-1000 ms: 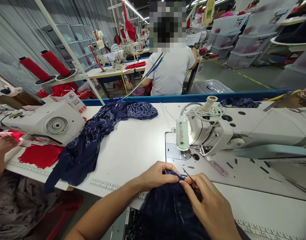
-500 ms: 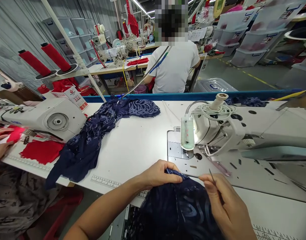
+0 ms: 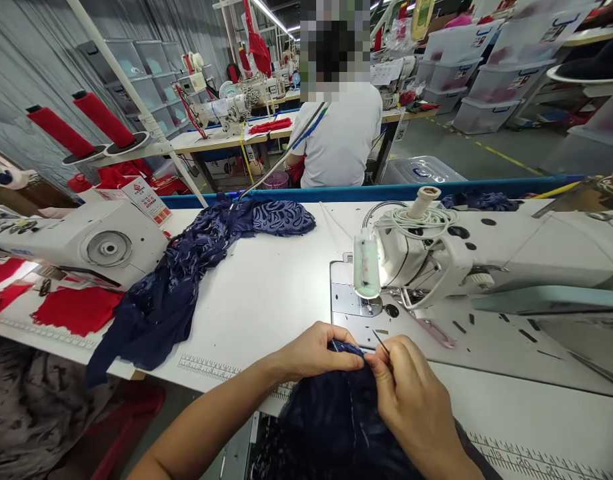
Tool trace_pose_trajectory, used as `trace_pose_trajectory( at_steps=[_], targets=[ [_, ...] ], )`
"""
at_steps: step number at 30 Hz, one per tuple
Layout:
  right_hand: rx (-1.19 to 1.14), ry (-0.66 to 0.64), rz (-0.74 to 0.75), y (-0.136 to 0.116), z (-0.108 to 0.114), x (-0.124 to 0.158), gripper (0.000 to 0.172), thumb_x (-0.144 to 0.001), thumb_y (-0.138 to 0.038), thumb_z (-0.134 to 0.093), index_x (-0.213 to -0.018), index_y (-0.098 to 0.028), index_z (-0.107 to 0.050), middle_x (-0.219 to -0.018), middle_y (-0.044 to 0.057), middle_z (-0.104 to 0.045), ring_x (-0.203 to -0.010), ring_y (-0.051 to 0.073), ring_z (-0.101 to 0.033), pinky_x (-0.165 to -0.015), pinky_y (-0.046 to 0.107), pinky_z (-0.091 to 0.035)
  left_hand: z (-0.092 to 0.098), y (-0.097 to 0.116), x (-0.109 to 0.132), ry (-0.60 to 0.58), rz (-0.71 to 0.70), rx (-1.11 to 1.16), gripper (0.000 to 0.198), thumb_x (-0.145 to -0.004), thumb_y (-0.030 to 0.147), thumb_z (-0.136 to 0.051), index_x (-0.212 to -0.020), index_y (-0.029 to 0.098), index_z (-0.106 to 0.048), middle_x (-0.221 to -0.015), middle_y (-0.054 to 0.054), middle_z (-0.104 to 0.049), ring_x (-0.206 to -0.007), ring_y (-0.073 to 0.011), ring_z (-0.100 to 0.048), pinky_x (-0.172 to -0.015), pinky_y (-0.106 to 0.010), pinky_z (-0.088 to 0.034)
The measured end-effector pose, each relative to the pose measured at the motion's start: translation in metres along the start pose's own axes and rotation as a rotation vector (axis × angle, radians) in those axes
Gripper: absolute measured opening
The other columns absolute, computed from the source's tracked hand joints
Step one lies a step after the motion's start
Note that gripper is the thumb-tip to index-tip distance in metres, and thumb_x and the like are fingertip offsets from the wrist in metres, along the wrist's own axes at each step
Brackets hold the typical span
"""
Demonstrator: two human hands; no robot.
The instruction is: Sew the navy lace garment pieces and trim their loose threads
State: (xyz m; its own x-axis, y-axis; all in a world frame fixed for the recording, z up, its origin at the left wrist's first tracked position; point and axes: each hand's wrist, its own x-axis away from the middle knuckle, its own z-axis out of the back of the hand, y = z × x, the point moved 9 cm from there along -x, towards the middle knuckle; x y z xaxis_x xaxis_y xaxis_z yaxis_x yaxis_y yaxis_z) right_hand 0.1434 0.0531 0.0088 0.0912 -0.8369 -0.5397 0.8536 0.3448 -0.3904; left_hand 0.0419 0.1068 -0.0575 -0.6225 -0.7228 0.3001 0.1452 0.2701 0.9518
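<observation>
My left hand (image 3: 323, 350) pinches the top edge of a navy patterned garment piece (image 3: 331, 420) between thumb and fingers. The cloth hangs over the table's front edge, its lower part dark and partly hidden. My right hand (image 3: 411, 393) is closed right beside it, thumb and forefinger pinched at the same cloth edge. A thin dark pointed tool (image 3: 381, 341) sticks up out of the right fist; the rest of it is hidden by the fingers. Just beyond my hands is the lit needle area of a white sewing machine (image 3: 411, 247).
A heap of navy lace pieces (image 3: 186, 267) lies left on the white table (image 3: 266, 287). Further left are another sewing machine (image 3: 111, 243), red cloth (image 3: 76, 310) and a neighbour's partly visible hand. Dark scraps dot the machine bed. A person in a white shirt (image 3: 336, 140) sits ahead.
My right hand has moved left, up against my left hand at the cloth edge. The left hand keeps its pinch. The view has shifted slightly.
</observation>
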Motion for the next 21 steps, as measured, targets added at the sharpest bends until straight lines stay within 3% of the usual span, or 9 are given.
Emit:
trace_pose_trajectory(
  at_steps=[4,8,10,12,16,21],
  targets=[
    [0.304,0.070,0.120,0.004,0.004,0.001,0.018,-0.097,-0.023,-0.045,-0.079,-0.021,-0.045,-0.074,0.004,-0.051,-0.070,0.018,-0.049,-0.057,0.029,-0.034,-0.004,0.001,0.003,-0.057,0.025,-0.061,0.016,-0.075,0.028,-0.072,-0.075,0.014,-0.063,-0.066,0.003,-0.049,-0.061,-0.0087,-0.039,-0.057,-0.022,-0.030],
    [0.490,0.121,-0.020,0.048,0.031,0.000,0.024,-0.099,-0.033,-0.045,-0.081,-0.020,-0.053,-0.080,0.009,-0.061,-0.075,0.021,-0.057,-0.056,0.032,-0.036,-0.005,-0.002,0.004,-0.072,0.078,-0.054,0.016,-0.074,0.028,-0.072,-0.076,0.015,-0.064,-0.068,0.002,-0.054,-0.064,-0.0104,-0.046,-0.061,-0.023,-0.035],
    [0.298,0.072,-0.050,0.056,0.038,0.001,0.026,-0.100,-0.038,-0.042,-0.085,-0.021,-0.055,-0.086,0.008,-0.065,-0.080,0.021,-0.061,-0.065,0.032,-0.044,-0.005,-0.001,0.003,-0.062,0.058,-0.051,0.017,-0.074,0.029,-0.073,-0.078,0.015,-0.065,-0.071,0.001,-0.056,-0.066,-0.0110,-0.048,-0.063,-0.024,-0.037],
    [0.015,-0.057,-0.048,0.050,0.030,0.003,0.025,-0.099,-0.043,-0.042,-0.096,-0.024,-0.058,-0.092,0.005,-0.068,-0.083,0.019,-0.065,-0.069,0.029,-0.049,-0.005,0.001,0.003,-0.065,0.025,-0.065,0.017,-0.074,0.029,-0.073,-0.080,0.015,-0.065,-0.071,0.001,-0.057,-0.065,-0.0105,-0.048,-0.063,-0.023,-0.037],
    [-0.296,-0.315,-0.216,0.043,-0.003,0.012,0.028,-0.094,-0.048,-0.051,-0.112,-0.028,-0.060,-0.083,-0.002,-0.070,-0.062,0.013,-0.064,-0.056,0.023,-0.050,-0.001,0.011,0.003,-0.014,-0.041,-0.061,0.018,-0.074,0.027,-0.073,-0.084,0.015,-0.067,-0.078,0.000,-0.059,-0.071,-0.0112,-0.050,-0.066,-0.022,-0.037],
    [-0.325,-0.288,-0.256,0.047,-0.006,0.014,0.028,-0.093,-0.048,-0.050,-0.108,-0.028,-0.064,-0.084,-0.001,-0.071,-0.065,0.014,-0.065,-0.058,0.024,-0.051,0.005,0.007,0.003,0.044,0.024,-0.045,0.013,-0.078,0.028,-0.064,-0.077,0.015,-0.062,-0.072,0.001,-0.054,-0.067,-0.0111,-0.048,-0.062,-0.022,-0.036]
  ],
)
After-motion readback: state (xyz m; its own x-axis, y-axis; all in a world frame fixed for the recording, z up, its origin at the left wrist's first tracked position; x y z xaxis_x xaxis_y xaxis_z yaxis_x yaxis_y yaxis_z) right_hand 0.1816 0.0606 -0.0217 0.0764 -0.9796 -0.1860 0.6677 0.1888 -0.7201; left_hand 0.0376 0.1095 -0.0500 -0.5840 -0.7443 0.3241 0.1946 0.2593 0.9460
